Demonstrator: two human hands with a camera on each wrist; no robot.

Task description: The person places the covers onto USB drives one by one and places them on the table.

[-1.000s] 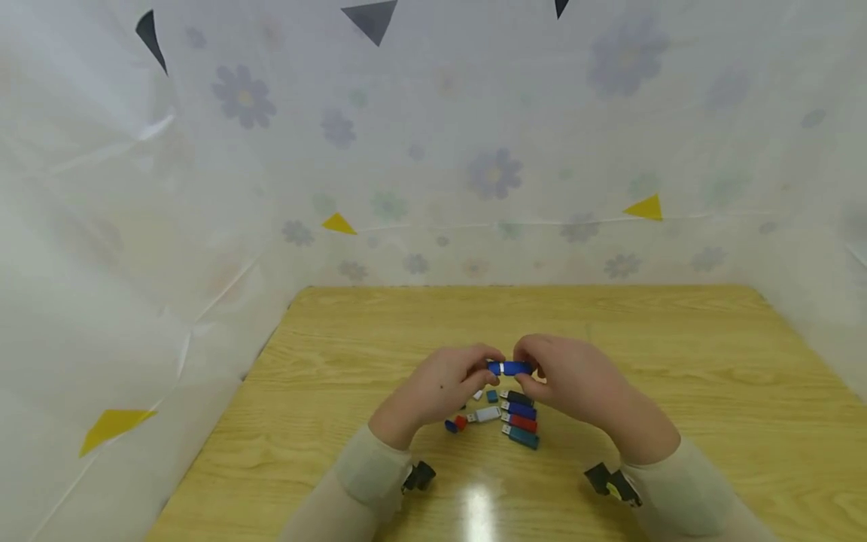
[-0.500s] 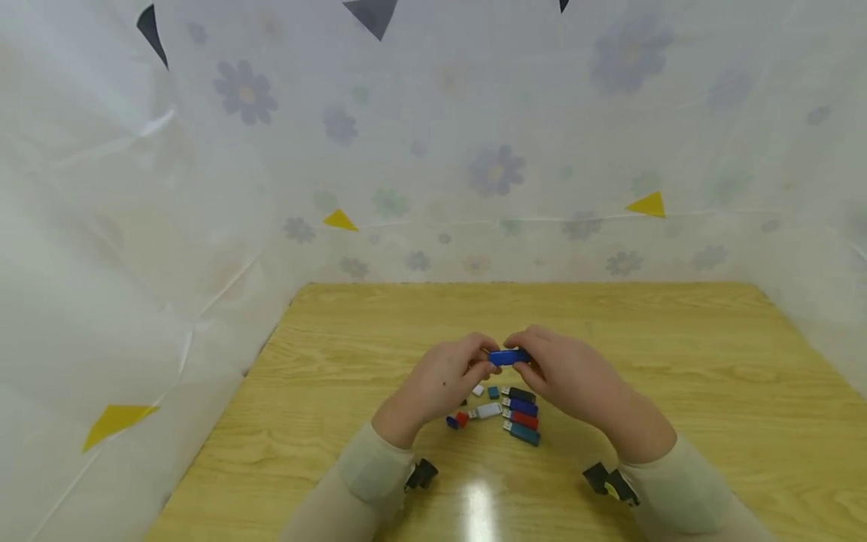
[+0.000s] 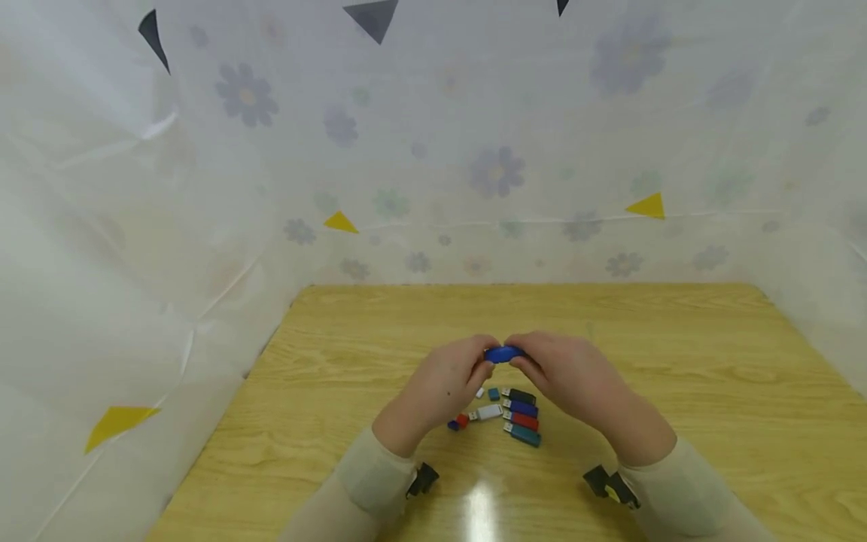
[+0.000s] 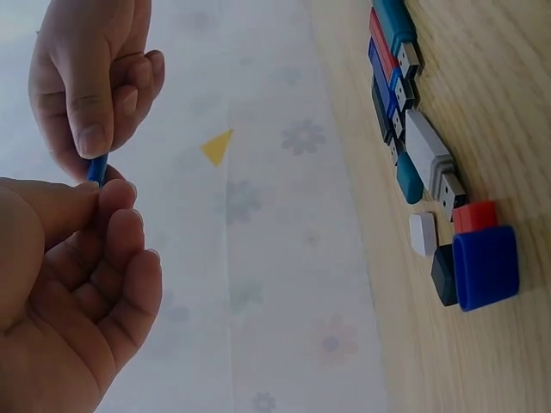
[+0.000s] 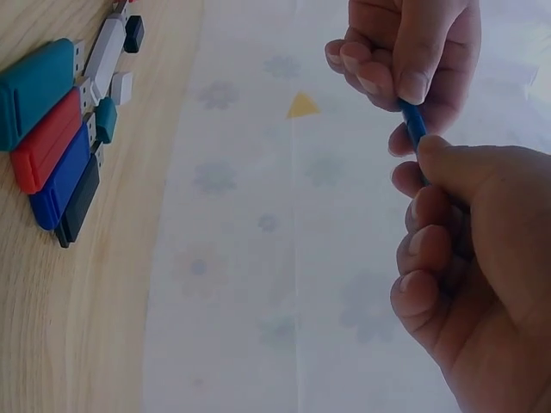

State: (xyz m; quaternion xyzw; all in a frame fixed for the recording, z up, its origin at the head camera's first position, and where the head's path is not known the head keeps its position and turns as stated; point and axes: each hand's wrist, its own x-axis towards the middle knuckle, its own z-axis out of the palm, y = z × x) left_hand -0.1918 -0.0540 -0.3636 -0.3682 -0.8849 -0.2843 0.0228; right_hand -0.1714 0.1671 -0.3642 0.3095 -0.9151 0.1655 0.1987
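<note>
A blue USB stick is held level above the table between both hands. My left hand pinches its left end between thumb and fingers, while my right hand pinches the right end. In both wrist views the fingers cover most of the stick and only a short blue stretch shows. Below the hands lie uncapped USB sticks in a column: black, blue, red and teal. A white stick lies to their left, its metal plug pointing left.
Loose caps lie left of the column: a white cap, a teal cap, a red cap, a black cap and a blue cap. The wooden table meets a flowered curtain at the back.
A pale gap showed across the blue stick a second ago; by half a second ago it had closed. Both hands have drawn closer together, slightly away from the body.
</note>
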